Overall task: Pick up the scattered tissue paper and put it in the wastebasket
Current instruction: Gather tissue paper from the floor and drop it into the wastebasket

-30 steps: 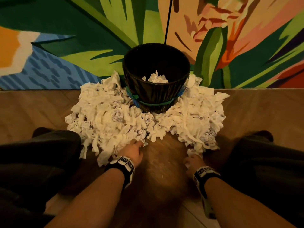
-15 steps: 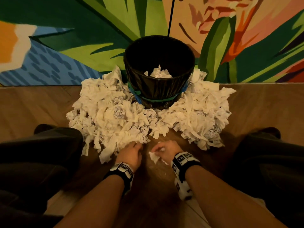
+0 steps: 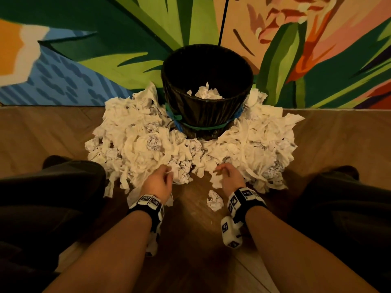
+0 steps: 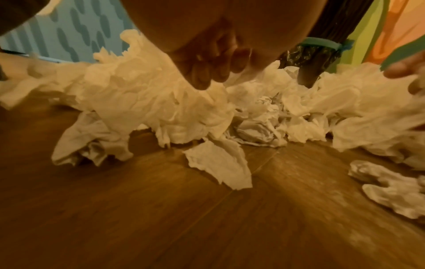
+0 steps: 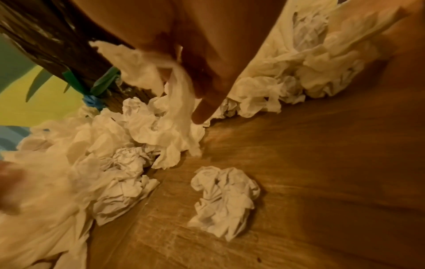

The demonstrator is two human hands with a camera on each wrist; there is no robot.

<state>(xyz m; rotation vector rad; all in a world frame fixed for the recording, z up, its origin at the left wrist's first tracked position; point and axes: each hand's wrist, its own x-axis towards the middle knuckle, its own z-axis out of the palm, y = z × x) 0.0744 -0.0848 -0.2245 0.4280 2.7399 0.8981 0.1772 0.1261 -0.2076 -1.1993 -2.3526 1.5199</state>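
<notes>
A black wastebasket (image 3: 208, 115) stands against the wall with a few crumpled tissues (image 3: 206, 93) inside. A thick pile of white tissue paper (image 3: 135, 142) rings its base on the wooden floor. My left hand (image 3: 167, 176) is at the pile's near edge, its fingers (image 4: 204, 76) curled round a clump of tissue (image 4: 156, 103). My right hand (image 3: 222, 172) is beside it, and its fingers (image 5: 204, 109) pinch a hanging strip of tissue (image 5: 179, 102). One crumpled ball (image 3: 214, 200) lies loose on the floor just below the right hand, also in the right wrist view (image 5: 225, 198).
A painted mural wall (image 3: 84, 60) rises right behind the basket. My legs in dark trousers (image 3: 48, 197) flank the work area on both sides. A torn tissue scrap (image 4: 218, 165) lies on the floor in front of the pile.
My right hand swung in from the right side of the pile to the middle and now holds a tissue strip; a crumpled ball lies below it. My left hand has closed on tissue.
</notes>
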